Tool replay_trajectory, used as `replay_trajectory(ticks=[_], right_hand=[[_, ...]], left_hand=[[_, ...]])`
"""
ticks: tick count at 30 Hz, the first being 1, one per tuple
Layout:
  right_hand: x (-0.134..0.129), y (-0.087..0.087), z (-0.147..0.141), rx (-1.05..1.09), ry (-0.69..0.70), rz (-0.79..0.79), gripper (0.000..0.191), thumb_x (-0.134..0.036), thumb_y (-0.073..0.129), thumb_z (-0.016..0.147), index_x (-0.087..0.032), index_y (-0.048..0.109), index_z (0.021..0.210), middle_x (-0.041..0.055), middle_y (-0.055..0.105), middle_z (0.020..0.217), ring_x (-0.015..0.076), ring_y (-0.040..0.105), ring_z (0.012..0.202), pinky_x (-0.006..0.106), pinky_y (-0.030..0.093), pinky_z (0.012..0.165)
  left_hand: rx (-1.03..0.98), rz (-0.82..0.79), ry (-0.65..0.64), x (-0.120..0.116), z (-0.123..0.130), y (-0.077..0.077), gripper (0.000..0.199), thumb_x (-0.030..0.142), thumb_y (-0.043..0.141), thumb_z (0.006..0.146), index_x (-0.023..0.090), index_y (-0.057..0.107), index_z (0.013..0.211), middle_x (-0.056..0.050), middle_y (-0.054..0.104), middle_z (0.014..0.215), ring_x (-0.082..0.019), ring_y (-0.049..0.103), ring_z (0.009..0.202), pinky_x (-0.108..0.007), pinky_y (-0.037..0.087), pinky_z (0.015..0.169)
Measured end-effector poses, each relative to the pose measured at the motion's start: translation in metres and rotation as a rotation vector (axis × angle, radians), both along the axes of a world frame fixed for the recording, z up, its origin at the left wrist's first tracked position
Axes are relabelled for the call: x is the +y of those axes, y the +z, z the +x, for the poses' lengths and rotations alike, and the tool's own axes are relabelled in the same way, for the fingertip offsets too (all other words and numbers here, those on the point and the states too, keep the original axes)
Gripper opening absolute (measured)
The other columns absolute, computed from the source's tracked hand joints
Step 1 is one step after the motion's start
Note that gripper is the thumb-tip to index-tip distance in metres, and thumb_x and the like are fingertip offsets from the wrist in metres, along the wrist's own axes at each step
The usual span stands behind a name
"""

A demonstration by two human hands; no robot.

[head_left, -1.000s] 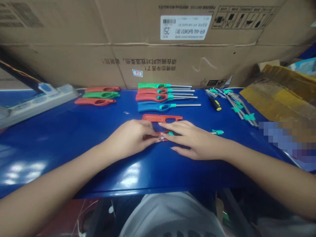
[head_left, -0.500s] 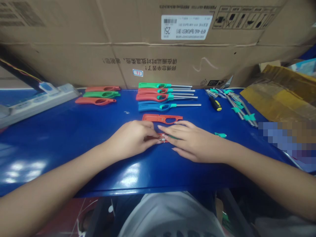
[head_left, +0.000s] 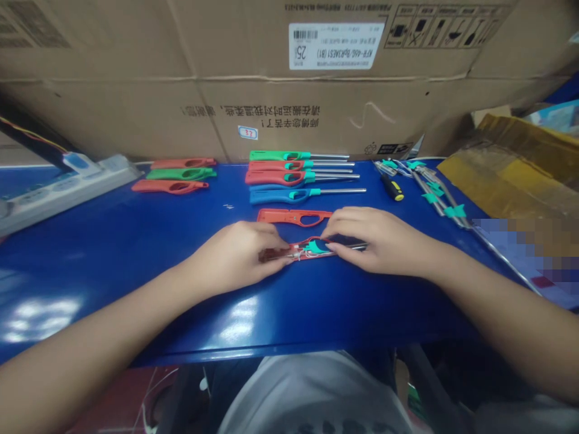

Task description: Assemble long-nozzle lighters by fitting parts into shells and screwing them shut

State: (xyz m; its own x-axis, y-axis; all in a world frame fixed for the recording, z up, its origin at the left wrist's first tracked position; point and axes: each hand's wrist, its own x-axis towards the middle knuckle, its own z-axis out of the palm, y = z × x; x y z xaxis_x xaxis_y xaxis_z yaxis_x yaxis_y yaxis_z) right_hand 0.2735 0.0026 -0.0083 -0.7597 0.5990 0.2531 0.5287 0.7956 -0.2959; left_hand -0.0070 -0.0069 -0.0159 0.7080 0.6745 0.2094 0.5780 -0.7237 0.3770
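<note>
An open red lighter half-shell lies low over the blue table between my hands, with white wires, a green trigger and a metal tube at its front. My left hand is closed round its rear end, thumb and fingers pinching a translucent brown part. With thumb and fingertips, my right hand grips the front of the lighter by the trigger. The right fingers partly cover the tube. Just beyond my hands rests another red half-shell.
Several assembled lighters lie in a row at the back, and loose handle shells sit to their left. A screwdriver and metal tubes with green parts lie right. A power strip stands left; cardboard walls the back.
My right hand has gone from lying spread over the lighter to pinching its front end, uncovering the trigger and tube. The left hand keeps its hold. The view has shifted slightly.
</note>
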Motion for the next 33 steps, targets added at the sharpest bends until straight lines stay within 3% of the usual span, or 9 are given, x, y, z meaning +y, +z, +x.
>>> replay_trajectory(ticks=[4,12,18,22,33], right_hand=[[0.0,0.001,0.003,-0.034,-0.021,-0.114,0.011,-0.024,0.061,0.094,-0.02,0.069,0.1,0.0035,0.071,0.102,0.0174,0.067,0.089,0.028,0.048,0.074],[0.001,-0.002,0.001,-0.098,-0.001,-0.161,0.013,-0.02,0.06,0.095,-0.021,0.072,0.097,0.0023,0.073,0.101,0.017,0.068,0.089,0.027,0.047,0.075],[0.004,-0.004,-0.001,-0.002,-0.043,-0.251,0.012,-0.018,0.064,0.092,-0.021,0.076,0.091,0.0031,0.074,0.096,0.0171,0.068,0.087,0.027,0.049,0.075],[0.006,-0.004,-0.001,0.055,0.013,-0.302,0.016,-0.02,0.061,0.094,-0.02,0.077,0.094,0.0044,0.075,0.095,0.0171,0.069,0.087,0.028,0.051,0.079],[0.001,-0.002,-0.001,-0.026,-0.022,-0.229,0.015,-0.02,0.063,0.093,-0.021,0.078,0.097,0.0027,0.075,0.099,0.0165,0.069,0.087,0.027,0.049,0.074]], left_hand=[[0.025,0.11,0.033,-0.004,0.002,0.003,0.018,0.035,0.066,0.093,0.021,0.074,0.101,-0.001,0.074,0.088,-0.017,0.068,0.077,-0.027,0.05,0.067],[0.016,0.139,-0.168,-0.008,0.011,-0.005,0.025,0.023,0.057,0.098,0.021,0.066,0.121,-0.007,0.068,0.126,-0.023,0.061,0.115,-0.037,0.05,0.101],[0.025,0.069,-0.169,-0.007,0.011,-0.013,0.03,0.023,0.054,0.099,0.023,0.064,0.128,-0.008,0.064,0.133,-0.024,0.061,0.12,-0.039,0.051,0.103],[0.01,0.066,-0.169,-0.008,0.011,-0.013,0.03,0.022,0.054,0.1,0.022,0.064,0.128,-0.01,0.064,0.132,-0.025,0.06,0.121,-0.04,0.051,0.104],[-0.001,0.066,-0.175,-0.007,0.014,-0.013,0.028,0.019,0.054,0.099,0.02,0.065,0.125,-0.01,0.064,0.131,-0.025,0.06,0.12,-0.041,0.05,0.104]])
